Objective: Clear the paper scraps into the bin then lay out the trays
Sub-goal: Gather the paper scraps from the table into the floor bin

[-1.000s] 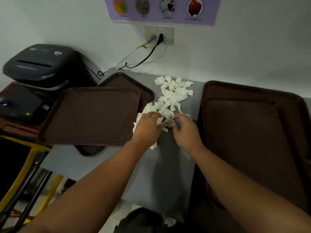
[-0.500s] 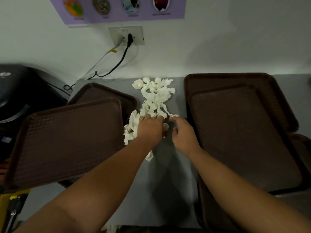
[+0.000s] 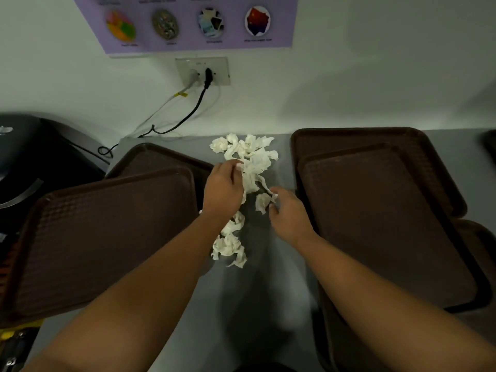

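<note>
White crumpled paper scraps [image 3: 248, 157] lie in a strip down the grey counter [image 3: 268, 291], between two groups of brown trays. My left hand [image 3: 222, 189] reaches into the far part of the strip, its fingers curled over the scraps. My right hand [image 3: 288, 210] is just to its right, with fingertips and thumb closing on a small scrap [image 3: 263, 202]. More scraps [image 3: 229, 244] lie beside my left forearm. Two overlapping trays [image 3: 102, 237] sit at the left and a stack of trays [image 3: 381, 224] at the right.
A black machine [image 3: 35, 157] stands at the far left. Cables [image 3: 188, 116] run from a wall socket [image 3: 202, 71] to the counter's back edge. A purple poster [image 3: 188, 22] hangs above. Another dark tray edge [image 3: 477, 253] shows at the far right.
My left hand has moved farther up the strip of scraps and my right hand has shifted slightly right. Several scraps now lie nearer me, beside my left forearm.
</note>
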The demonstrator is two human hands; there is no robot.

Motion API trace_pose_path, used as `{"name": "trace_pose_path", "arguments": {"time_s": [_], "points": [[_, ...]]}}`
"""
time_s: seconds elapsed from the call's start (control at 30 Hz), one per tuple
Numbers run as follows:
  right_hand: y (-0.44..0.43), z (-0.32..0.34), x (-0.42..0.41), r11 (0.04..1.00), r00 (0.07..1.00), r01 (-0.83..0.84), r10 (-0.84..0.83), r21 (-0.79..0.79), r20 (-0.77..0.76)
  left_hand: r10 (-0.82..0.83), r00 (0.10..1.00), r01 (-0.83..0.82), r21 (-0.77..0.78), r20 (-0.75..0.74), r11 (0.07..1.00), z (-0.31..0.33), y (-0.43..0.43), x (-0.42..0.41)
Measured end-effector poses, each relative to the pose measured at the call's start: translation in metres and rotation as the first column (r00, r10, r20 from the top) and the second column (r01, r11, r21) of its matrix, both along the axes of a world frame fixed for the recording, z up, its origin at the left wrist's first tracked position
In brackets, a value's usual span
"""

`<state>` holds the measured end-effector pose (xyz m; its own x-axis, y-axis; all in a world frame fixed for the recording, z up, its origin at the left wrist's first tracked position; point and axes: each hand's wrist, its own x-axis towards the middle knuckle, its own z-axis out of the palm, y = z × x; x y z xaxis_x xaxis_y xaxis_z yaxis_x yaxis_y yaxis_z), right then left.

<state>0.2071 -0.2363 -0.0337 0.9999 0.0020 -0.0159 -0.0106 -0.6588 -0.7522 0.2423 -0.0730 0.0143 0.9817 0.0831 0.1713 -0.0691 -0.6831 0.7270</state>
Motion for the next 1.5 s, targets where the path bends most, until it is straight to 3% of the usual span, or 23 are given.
{"name": "trace_pose_path", "arguments": {"time_s": [0.17,0.33,0.5,0.63,0.7,0.77,0.87,1.0,1.23,1.5], "points": [[0.014,0.005,0.019,0.970,0.985,-0.157,0.141,-0.186,-0.098,0.095,0.994,-0.100,-0.139,-0.048,0.985,0.030,0.012,0.007],[0.020,0.002,0.028,0.842,0.951,-0.292,0.206,-0.454,-0.229,0.055,0.992,-0.072,-0.156,-0.113,0.985,0.034,0.017,0.002],[0.023,0.000,0.031,0.796,0.946,-0.311,0.205,-0.519,-0.252,0.030,0.989,-0.058,-0.190,-0.145,0.980,0.029,0.023,-0.005],[0.023,0.003,0.027,0.870,0.987,-0.157,0.146,-0.467,-0.060,0.043,0.982,-0.114,-0.392,-0.185,0.913,0.031,0.023,-0.010],[0.021,0.010,0.024,0.904,0.988,-0.084,0.129,-0.418,0.080,0.077,0.989,-0.117,-0.346,-0.127,0.931,0.032,0.023,-0.011],[0.021,0.019,0.022,0.968,0.985,-0.063,0.100,-0.245,0.143,0.104,0.992,-0.118,-0.270,-0.069,0.956,0.036,0.022,-0.012],[0.021,0.039,0.017,0.993,0.989,-0.097,0.089,0.067,0.117,0.120,0.991,-0.130,-0.262,-0.055,0.956,0.045,0.014,-0.020],[0.025,0.066,0.006,0.956,0.998,-0.063,0.057,0.285,0.029,0.180,0.983,-0.186,-0.241,-0.046,0.953,0.050,0.008,-0.039],[0.043,0.077,-0.019,0.932,0.969,-0.245,0.243,0.267,0.042,0.354,0.935,-0.351,-0.148,-0.013,0.924,0.049,0.017,-0.097],[0.090,0.071,-0.070,0.818,0.878,-0.470,0.473,0.333,0.077,0.599,0.801,-0.597,-0.119,-0.019,0.794,0.042,0.044,-0.188]]}}
